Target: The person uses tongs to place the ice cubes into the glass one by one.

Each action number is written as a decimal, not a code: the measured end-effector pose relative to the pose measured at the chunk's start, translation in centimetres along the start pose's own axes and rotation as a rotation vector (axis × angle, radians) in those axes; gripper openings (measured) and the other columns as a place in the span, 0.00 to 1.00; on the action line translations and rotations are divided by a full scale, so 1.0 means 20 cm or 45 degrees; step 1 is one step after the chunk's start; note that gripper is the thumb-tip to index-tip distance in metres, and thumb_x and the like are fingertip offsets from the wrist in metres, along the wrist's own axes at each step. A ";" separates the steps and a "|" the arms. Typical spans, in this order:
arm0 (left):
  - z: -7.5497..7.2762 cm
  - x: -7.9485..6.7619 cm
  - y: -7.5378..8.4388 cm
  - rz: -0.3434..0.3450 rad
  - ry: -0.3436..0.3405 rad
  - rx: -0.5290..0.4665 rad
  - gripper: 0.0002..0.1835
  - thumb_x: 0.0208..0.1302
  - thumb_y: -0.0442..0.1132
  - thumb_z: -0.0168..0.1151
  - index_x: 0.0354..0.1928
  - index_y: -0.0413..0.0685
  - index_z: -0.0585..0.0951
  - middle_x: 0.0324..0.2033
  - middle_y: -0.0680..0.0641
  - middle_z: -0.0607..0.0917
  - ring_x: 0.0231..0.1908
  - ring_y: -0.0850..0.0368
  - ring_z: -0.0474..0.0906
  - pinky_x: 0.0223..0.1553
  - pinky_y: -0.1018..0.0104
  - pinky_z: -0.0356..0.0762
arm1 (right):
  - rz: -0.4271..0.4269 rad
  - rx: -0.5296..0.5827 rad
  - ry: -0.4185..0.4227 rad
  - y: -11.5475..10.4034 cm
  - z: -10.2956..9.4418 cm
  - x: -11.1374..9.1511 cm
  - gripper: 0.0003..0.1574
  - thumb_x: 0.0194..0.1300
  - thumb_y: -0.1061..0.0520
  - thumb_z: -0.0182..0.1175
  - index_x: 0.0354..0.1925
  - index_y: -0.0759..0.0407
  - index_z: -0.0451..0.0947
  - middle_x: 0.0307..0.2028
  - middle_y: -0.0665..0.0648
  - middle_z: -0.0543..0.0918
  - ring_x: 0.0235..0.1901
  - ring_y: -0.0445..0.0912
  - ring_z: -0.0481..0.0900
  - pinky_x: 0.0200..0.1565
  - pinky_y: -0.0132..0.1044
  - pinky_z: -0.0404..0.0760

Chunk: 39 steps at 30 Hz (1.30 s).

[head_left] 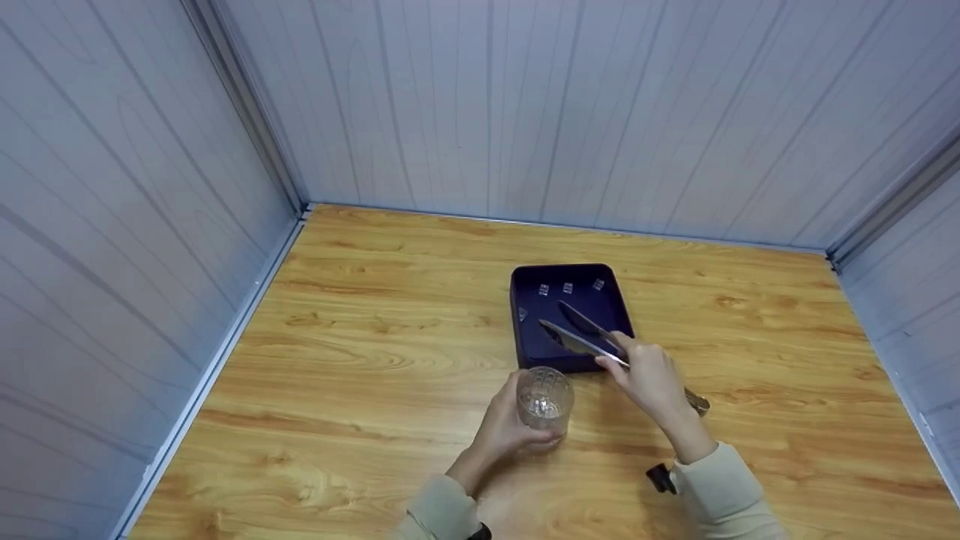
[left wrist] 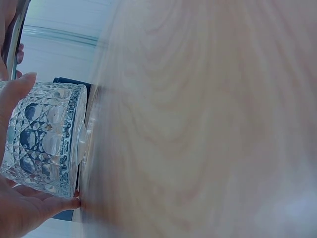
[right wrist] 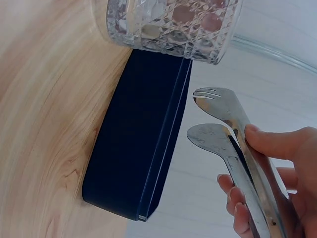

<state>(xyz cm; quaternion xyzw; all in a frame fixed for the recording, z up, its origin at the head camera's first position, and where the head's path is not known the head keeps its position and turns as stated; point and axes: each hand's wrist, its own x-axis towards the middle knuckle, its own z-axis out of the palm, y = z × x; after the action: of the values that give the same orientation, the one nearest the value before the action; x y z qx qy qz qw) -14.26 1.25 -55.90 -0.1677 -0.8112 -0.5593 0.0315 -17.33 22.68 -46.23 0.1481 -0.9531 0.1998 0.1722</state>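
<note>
In the head view, my left hand grips a clear cut-glass tumbler round its side, just in front of a dark blue tray. The left wrist view shows the tumbler upright, its base at or close to the tabletop; I cannot tell whether it touches. My right hand holds metal serving tongs over the tray. Their tips, one forked and one rounded in the right wrist view, stand apart with nothing visible between them. Several small clear pieces, like cubes, lie in the tray.
Wood-grain tabletop surrounds the tray and both hands. Pale panel walls enclose the back, left and right. A small black device sits at the right sleeve cuff.
</note>
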 end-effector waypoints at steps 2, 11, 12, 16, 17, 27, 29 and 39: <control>0.00 0.00 0.00 -0.002 -0.001 -0.001 0.48 0.27 0.43 0.77 0.56 0.44 0.63 0.47 0.46 0.75 0.48 0.53 0.71 0.51 0.61 0.68 | 0.002 -0.013 -0.004 0.01 0.01 0.02 0.24 0.50 0.50 0.65 0.43 0.63 0.77 0.25 0.67 0.80 0.18 0.56 0.76 0.18 0.48 0.72; 0.00 0.00 0.01 0.023 -0.007 -0.018 0.48 0.29 0.44 0.77 0.56 0.43 0.63 0.47 0.45 0.75 0.48 0.52 0.71 0.49 0.60 0.70 | 0.039 -0.078 -0.080 0.02 0.07 0.08 0.26 0.50 0.49 0.65 0.44 0.63 0.76 0.28 0.67 0.80 0.25 0.61 0.77 0.22 0.51 0.73; 0.00 0.00 0.01 0.025 -0.007 -0.016 0.48 0.29 0.45 0.77 0.56 0.44 0.63 0.47 0.45 0.75 0.48 0.52 0.71 0.49 0.60 0.70 | 0.043 -0.093 -0.088 0.02 0.07 0.08 0.26 0.50 0.48 0.65 0.44 0.63 0.76 0.28 0.67 0.80 0.25 0.61 0.77 0.21 0.52 0.73; 0.00 0.00 0.01 0.026 -0.008 -0.008 0.48 0.29 0.46 0.77 0.56 0.43 0.63 0.47 0.45 0.75 0.48 0.52 0.71 0.50 0.60 0.69 | 0.063 -0.124 -0.122 0.02 0.10 0.11 0.25 0.50 0.48 0.65 0.43 0.61 0.77 0.27 0.66 0.80 0.26 0.62 0.77 0.21 0.52 0.72; 0.00 0.00 0.01 0.027 -0.007 -0.006 0.48 0.29 0.46 0.77 0.56 0.43 0.63 0.47 0.45 0.75 0.48 0.52 0.71 0.50 0.60 0.69 | 0.066 -0.124 -0.131 0.02 0.10 0.11 0.25 0.50 0.48 0.65 0.43 0.61 0.77 0.27 0.67 0.79 0.26 0.62 0.77 0.21 0.52 0.72; 0.00 0.00 0.01 0.038 -0.007 -0.019 0.47 0.30 0.44 0.76 0.56 0.42 0.62 0.48 0.45 0.74 0.49 0.53 0.71 0.50 0.60 0.69 | 0.079 -0.104 -0.190 0.01 0.16 0.19 0.23 0.50 0.49 0.65 0.40 0.64 0.78 0.25 0.66 0.80 0.24 0.60 0.77 0.23 0.52 0.73; 0.00 0.00 0.01 0.033 -0.010 -0.021 0.47 0.30 0.44 0.77 0.57 0.42 0.62 0.48 0.46 0.74 0.49 0.53 0.71 0.50 0.60 0.69 | 0.078 -0.105 -0.192 0.00 0.16 0.20 0.21 0.50 0.49 0.65 0.36 0.64 0.78 0.23 0.65 0.79 0.22 0.60 0.77 0.22 0.51 0.72; 0.00 0.00 0.00 0.055 0.000 -0.008 0.47 0.30 0.46 0.77 0.56 0.42 0.63 0.47 0.46 0.75 0.48 0.53 0.71 0.49 0.61 0.70 | 0.123 -0.180 -0.229 -0.02 0.21 0.25 0.20 0.50 0.48 0.64 0.33 0.63 0.79 0.25 0.65 0.79 0.25 0.61 0.77 0.22 0.52 0.73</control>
<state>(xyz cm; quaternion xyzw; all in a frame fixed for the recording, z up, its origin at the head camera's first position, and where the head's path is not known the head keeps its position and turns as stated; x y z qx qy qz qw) -14.20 1.22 -55.87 -0.1853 -0.8057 -0.5610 0.0430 -22.84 19.36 -47.71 0.1068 -0.9825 0.1263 0.0862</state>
